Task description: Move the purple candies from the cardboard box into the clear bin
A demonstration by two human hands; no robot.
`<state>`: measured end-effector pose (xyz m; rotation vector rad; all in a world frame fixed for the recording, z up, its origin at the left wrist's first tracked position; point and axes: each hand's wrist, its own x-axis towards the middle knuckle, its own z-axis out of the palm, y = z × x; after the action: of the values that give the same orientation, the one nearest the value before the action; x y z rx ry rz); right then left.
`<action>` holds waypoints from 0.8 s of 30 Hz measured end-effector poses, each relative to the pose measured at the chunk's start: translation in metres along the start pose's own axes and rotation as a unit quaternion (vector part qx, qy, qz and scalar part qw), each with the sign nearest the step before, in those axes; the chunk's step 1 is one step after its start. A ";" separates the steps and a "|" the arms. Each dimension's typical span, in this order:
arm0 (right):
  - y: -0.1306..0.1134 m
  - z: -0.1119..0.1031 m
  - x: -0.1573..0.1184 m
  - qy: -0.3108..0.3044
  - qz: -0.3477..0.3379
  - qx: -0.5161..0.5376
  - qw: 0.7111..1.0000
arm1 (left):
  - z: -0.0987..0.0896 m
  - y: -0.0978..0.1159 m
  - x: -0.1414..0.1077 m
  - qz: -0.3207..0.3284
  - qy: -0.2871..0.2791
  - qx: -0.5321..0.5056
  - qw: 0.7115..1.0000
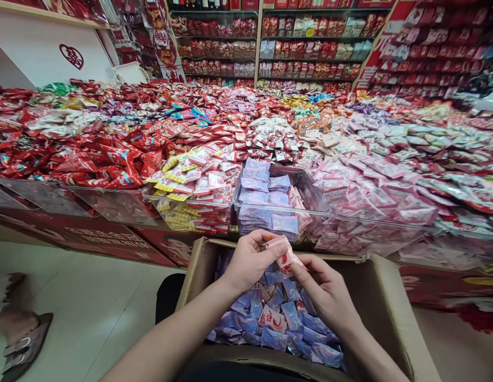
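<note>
While left fingers [272, 253] and right fingers [304, 278] pinch a creased pink packet [287, 261], crumpled lilac packets [274, 339] lie below.

The red-fronted display counter [107, 241] carries clear plastic bins [111, 208] heaped with wrapped sweets [125, 159], and an open cardboard box [403, 315] before it holds purple packets [274, 339] and pink packets [272, 319].

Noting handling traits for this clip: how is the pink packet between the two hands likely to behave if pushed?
The pink packet is probably light: the left hand and right hand hold it up in a mere pinch. Its creased wrapper suggests the edges would bend easily. Its flattish shape makes rolling unlikely; sliding seems likelier.
</note>
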<state>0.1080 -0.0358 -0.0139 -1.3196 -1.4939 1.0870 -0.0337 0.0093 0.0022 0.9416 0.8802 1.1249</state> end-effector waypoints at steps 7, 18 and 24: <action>-0.006 0.000 0.000 0.003 0.059 0.062 0.996 | -0.007 -0.007 -0.001 -0.081 0.003 -0.093 0.992; -0.010 0.001 0.003 0.025 -0.046 -0.139 0.989 | -0.022 -0.012 -0.019 0.029 -0.146 0.191 0.970; -0.035 -0.011 0.008 -0.099 -0.094 -0.306 0.942 | -0.025 -0.006 -0.027 0.056 -0.222 0.260 0.938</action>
<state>0.1085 -0.0295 0.0234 -1.4581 -2.1772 0.6623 -0.0602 -0.0137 -0.0099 1.6275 0.7624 0.7281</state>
